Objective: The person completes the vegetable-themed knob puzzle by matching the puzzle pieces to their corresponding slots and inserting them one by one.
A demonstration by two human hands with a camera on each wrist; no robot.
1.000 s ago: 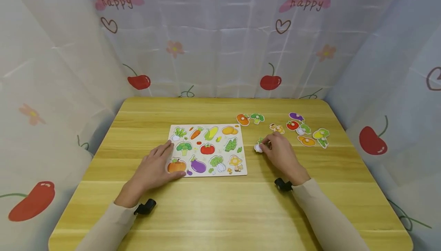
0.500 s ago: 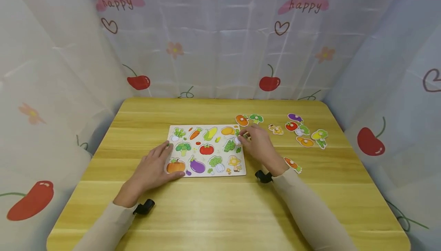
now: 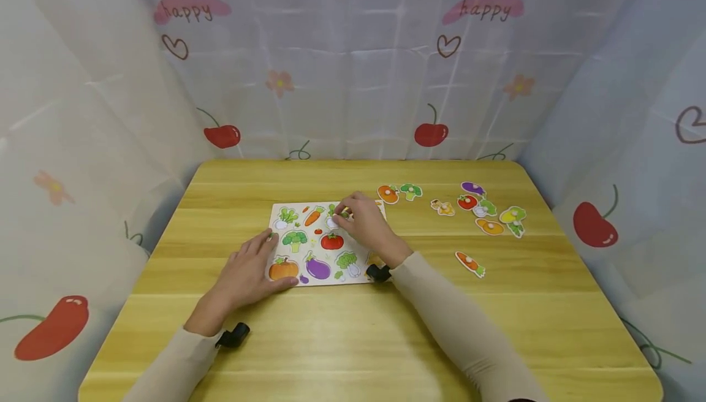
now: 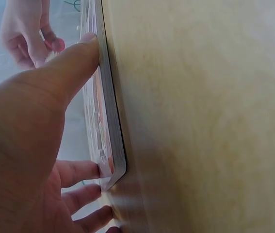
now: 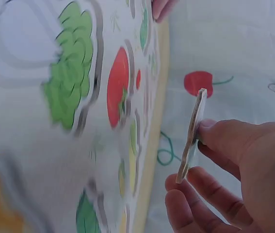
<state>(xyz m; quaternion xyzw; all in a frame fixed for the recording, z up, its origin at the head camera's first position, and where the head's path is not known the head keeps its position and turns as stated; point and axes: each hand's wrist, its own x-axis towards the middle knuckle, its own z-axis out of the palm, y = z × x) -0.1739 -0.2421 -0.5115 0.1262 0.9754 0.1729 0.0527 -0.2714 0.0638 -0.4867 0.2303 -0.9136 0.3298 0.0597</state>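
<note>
A wooden vegetable puzzle board (image 3: pixel 303 255) lies on the table, printed with vegetable pictures. My left hand (image 3: pixel 242 272) rests at its near left corner, thumb against the front edge and fingers at the left edge, as the left wrist view shows. Over the top middle of the board, my right hand (image 3: pixel 366 224) pinches a white radish puzzle piece (image 3: pixel 331 220) with green leaves. In the right wrist view that radish piece (image 5: pixel 193 133) is seen edge-on, tilted up off the board, between thumb and fingers. The right hand and forearm hide part of the board's right side.
Right of the board lies a carrot piece (image 3: pixel 470 264). Farther back are a pumpkin piece (image 3: pixel 388 193), a broccoli piece (image 3: pixel 410 191), a mushroom piece (image 3: pixel 443 208), a tomato piece (image 3: pixel 467 202), an eggplant piece (image 3: pixel 472 189) and several others. A printed curtain (image 3: pixel 353 108) borders the table.
My right hand has picked the radish piece up from the table right of the board and carried it left over the board, uncovering the carrot piece. The left hand has stayed put.
</note>
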